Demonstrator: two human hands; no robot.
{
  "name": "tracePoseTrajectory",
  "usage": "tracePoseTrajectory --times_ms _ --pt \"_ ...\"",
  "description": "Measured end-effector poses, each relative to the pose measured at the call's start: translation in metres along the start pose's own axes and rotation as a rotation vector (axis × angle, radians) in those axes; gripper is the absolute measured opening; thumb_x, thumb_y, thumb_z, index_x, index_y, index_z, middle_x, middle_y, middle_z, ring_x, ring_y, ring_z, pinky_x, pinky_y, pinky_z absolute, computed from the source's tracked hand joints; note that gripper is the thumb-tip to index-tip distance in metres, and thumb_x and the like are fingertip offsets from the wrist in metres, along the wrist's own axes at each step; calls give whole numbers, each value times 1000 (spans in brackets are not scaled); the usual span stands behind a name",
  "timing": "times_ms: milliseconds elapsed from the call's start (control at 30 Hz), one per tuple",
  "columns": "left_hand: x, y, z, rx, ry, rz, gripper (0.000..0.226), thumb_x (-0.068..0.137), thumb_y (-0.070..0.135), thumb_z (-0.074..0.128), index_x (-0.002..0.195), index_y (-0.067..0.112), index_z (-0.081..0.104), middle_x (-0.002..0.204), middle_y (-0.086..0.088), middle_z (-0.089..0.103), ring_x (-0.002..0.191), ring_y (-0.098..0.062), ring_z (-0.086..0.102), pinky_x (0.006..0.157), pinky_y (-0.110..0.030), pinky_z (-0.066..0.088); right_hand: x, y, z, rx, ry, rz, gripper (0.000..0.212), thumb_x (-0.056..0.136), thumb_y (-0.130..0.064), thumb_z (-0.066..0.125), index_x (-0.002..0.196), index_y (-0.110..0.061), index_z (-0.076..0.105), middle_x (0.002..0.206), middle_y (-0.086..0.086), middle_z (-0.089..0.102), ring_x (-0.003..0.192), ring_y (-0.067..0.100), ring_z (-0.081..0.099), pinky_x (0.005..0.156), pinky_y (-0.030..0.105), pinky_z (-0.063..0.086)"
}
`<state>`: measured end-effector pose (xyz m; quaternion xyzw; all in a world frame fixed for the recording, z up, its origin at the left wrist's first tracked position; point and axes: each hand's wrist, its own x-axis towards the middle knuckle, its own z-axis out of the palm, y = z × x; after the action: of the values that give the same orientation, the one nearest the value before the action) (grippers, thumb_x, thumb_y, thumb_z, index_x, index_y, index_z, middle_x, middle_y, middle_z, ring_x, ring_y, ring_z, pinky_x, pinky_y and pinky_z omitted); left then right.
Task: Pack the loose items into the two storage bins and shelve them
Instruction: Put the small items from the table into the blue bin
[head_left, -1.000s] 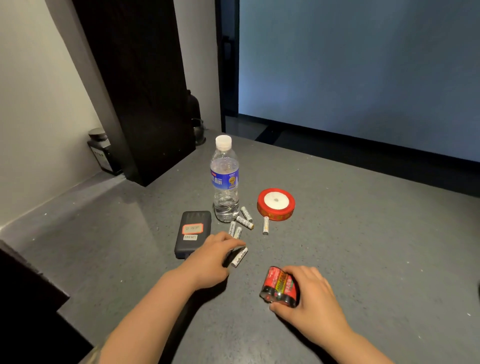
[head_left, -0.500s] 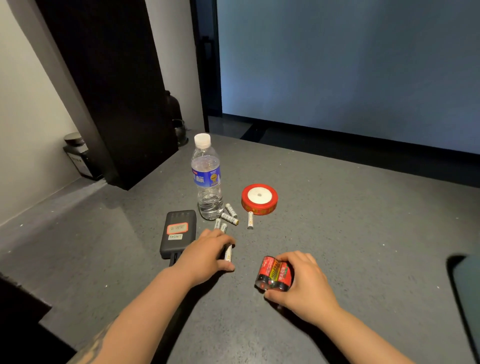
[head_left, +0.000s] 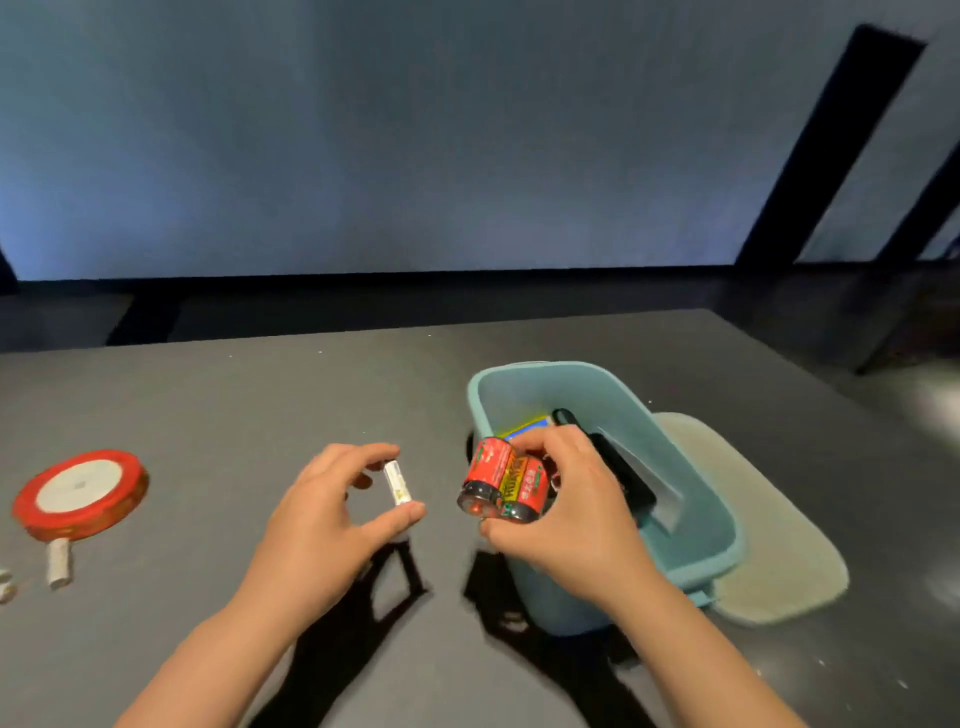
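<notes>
The teal bin at three o'clock holds a black device and a blue-yellow box. The right hand grips a red battery pack at its rim; the left hand pinches a small white battery.

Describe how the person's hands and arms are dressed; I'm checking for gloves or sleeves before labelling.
Both the left hand and the right hand are bare, with no gloves, rings or watch visible. Both forearms are uncovered as far as the frame shows; no sleeve is in view.

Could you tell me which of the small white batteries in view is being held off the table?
The small white battery pinched in the left hand; the other white battery lies on the grey table beside the red ribbon spool.
</notes>
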<state>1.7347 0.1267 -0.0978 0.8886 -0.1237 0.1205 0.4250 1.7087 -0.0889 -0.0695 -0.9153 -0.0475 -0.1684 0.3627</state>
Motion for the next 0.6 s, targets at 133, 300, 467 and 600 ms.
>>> tracePoseTrajectory --times_ms 133,300,467,600 --pt "19 30 52 -97 -39 43 46 68 34 81 108 38 60 100 21 56 93 5 51 75 -7 36 -12 46 -37 -76 77 152 55 47 -39 81 95 -40 55 99 -19 52 92 0 53 78 11 39" --pt "40 44 91 -112 -86 60 49 69 35 81 113 35 60 102 24 54 96 5 51 84 -10 38 3 85 -60 -212 -19 282 56 53 -42 84 102 -36 59 99 -15 52 90 5 54 75 21 43" --pt "57 40 103 -55 -69 26 52 71 33 80 118 31 59 110 17 55 107 -4 53 93 -23 40 58 97 -50 -289 -195 267 69 57 -46 84 120 -30 58 112 -10 57 100 13 57 81 27 45" --pt "61 31 103 -47 -61 9 54 73 39 77 122 33 56 113 19 53 110 0 51 93 -17 37 113 108 -20 -263 -291 248 70 56 -43 86 116 -25 55 112 -5 63 97 17 60 82 31 49"
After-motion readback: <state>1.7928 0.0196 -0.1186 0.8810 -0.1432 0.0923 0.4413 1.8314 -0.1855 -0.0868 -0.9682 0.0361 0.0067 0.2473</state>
